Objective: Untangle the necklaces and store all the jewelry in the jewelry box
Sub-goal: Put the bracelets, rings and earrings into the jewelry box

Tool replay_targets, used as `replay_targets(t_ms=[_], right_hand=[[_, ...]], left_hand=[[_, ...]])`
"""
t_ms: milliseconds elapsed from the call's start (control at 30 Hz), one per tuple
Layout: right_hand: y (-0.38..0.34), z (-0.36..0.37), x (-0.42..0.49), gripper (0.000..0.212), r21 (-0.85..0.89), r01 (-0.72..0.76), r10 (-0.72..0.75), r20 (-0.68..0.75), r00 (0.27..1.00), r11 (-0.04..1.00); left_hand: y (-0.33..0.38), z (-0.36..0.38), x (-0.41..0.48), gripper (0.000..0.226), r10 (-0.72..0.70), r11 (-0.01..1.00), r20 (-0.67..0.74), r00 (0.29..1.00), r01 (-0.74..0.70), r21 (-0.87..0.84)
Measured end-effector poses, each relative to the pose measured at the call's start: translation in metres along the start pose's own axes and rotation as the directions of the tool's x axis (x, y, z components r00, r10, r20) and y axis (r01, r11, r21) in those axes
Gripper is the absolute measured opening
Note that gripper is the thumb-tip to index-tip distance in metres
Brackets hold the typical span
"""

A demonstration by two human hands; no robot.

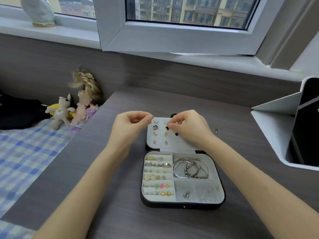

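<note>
An open black jewelry box (221, 184) with a pale lining lies on the dark wood desk. Its raised lid panel (181, 144) carries several pairs of earrings. The left tray holds rows of rings and studs (158, 176); silver bangles (189, 168) fill the upper right compartment. My left hand (131, 125) hovers at the panel's top left corner with thumb and fingers pinched together; what it holds is too small to see. My right hand (186, 126) pinches a small dark earring (168, 125) against the panel.
A small dark pin (216, 130) lies on the desk right of the box. A white and black organizer (283, 135) stands at the right edge. Plush toys (72, 107) lean against the wall beside a checked bedsheet (25, 152) on the left.
</note>
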State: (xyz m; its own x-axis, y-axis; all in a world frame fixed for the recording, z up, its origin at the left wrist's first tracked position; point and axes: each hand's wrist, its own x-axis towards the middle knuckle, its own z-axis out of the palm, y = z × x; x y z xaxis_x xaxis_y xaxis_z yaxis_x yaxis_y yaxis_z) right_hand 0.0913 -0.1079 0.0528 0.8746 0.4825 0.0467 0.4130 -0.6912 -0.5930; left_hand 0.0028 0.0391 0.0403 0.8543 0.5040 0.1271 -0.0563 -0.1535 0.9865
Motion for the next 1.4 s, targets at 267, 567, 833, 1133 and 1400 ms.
replay_targets(t_ms=[267,567,833,1133,1400], right_hand=[[-0.004,-0.004,0.018,0.013,-0.024,-0.065,0.068,0.179,0.982,0.998],[-0.019,-0.008,0.047,0.032,-0.197,-0.173,0.228,0.307,0.924,0.965],[-0.021,-0.014,0.047,0.019,-0.368,0.054,0.005,0.156,0.988,0.928],[0.017,-0.018,0.042,0.034,-0.443,-0.008,-0.016,-0.05,0.999,0.897],[0.014,0.001,0.054,0.034,-0.324,-0.199,0.164,-0.134,0.977,0.925]], left_hand=[[-0.017,-0.003,0.009,0.015,0.01,0.999,-0.088,0.996,-0.015,-0.05],[-0.025,-0.001,0.011,0.009,-0.083,0.993,-0.115,0.99,0.073,-0.091],[-0.026,-0.001,0.01,0.014,-0.071,0.994,-0.111,0.991,0.061,-0.091],[-0.028,0.001,0.014,0.009,-0.104,0.99,-0.132,0.986,0.09,-0.109],[-0.027,-0.001,0.015,0.006,-0.101,0.992,-0.14,0.985,0.09,-0.083]])
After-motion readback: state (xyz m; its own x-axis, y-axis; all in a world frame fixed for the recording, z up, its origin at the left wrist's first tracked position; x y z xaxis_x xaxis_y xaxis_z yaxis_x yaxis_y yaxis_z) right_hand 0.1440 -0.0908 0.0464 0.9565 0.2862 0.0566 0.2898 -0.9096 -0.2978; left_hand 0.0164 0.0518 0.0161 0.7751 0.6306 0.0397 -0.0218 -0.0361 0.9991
